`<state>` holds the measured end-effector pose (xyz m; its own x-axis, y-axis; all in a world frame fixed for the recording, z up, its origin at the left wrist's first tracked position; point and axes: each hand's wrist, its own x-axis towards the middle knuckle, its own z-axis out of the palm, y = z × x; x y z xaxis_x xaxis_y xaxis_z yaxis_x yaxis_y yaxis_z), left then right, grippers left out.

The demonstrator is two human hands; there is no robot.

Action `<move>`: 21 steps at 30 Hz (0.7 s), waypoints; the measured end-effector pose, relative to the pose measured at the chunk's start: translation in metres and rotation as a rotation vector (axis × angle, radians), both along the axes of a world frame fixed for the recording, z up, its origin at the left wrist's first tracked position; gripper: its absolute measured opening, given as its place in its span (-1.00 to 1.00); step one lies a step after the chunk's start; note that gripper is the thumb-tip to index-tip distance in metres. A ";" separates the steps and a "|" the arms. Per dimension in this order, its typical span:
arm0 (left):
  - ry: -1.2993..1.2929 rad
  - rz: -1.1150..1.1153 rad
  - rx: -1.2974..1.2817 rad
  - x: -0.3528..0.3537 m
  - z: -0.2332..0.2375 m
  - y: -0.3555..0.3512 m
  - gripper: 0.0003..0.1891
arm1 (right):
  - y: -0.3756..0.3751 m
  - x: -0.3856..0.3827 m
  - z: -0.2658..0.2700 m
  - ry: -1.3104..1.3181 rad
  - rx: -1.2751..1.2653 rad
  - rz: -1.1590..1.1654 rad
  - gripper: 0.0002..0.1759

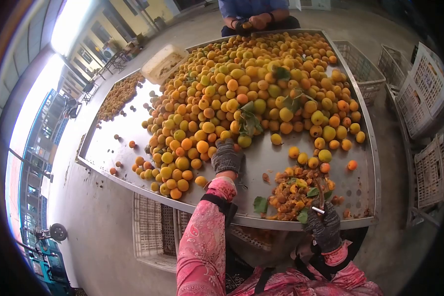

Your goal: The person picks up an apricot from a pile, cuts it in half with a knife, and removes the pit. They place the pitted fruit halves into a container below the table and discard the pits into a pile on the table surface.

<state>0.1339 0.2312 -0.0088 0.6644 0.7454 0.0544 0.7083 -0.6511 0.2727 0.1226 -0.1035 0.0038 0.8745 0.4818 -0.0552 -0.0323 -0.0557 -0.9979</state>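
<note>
Metal-ended, a slim tool [321,199] is pointing lengthwise away over the scraps [286,191], fingers of the right hand [325,228] pinching its near end; the left hand [226,159] is touching fruit [202,146], grip unclear.

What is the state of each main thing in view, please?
Fruit pile: heaped, loose, mostly yellow-orange.
Left hand: gloved, at the pile's near edge; grip unclear.
Right hand: gloved, closed around a metal tool.
Scraps: heaped, with green leaves among them.
Metal table: partly covered.
White tub: open, stained inside.
Crate beyond table's right edge: open-topped.
</note>
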 end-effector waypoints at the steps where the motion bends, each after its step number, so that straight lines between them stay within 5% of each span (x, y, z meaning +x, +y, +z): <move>1: 0.042 -0.062 -0.040 0.001 0.003 -0.002 -0.49 | -0.001 -0.001 -0.006 0.001 0.001 -0.004 -0.79; 5: 0.075 -0.120 -0.188 0.006 0.004 -0.006 -0.47 | -0.006 -0.002 -0.021 0.029 0.084 -0.017 -0.78; 8: -0.130 -0.208 -0.463 -0.002 0.014 -0.017 -0.43 | -0.006 0.003 -0.015 -0.019 0.053 0.012 -0.81; 10: -0.732 -0.294 -1.161 -0.010 0.033 -0.034 -0.40 | -0.007 0.002 -0.009 -0.124 -0.005 0.014 -0.82; 13: -0.864 -0.367 -1.270 -0.028 0.067 -0.062 -0.45 | -0.004 0.000 -0.005 0.121 0.194 -0.011 -0.83; 16: -1.059 -0.386 -1.459 -0.050 0.092 -0.095 -0.49 | -0.004 0.002 -0.013 -0.208 0.111 -0.035 -0.81; 18: -1.157 -0.405 -1.576 -0.064 0.098 -0.115 -0.50 | -0.005 0.003 -0.002 0.330 0.179 -0.002 -0.81; 21: -1.246 -0.316 -1.542 -0.082 0.106 -0.143 -0.52 | -0.007 0.003 -0.008 0.013 0.028 0.094 -0.79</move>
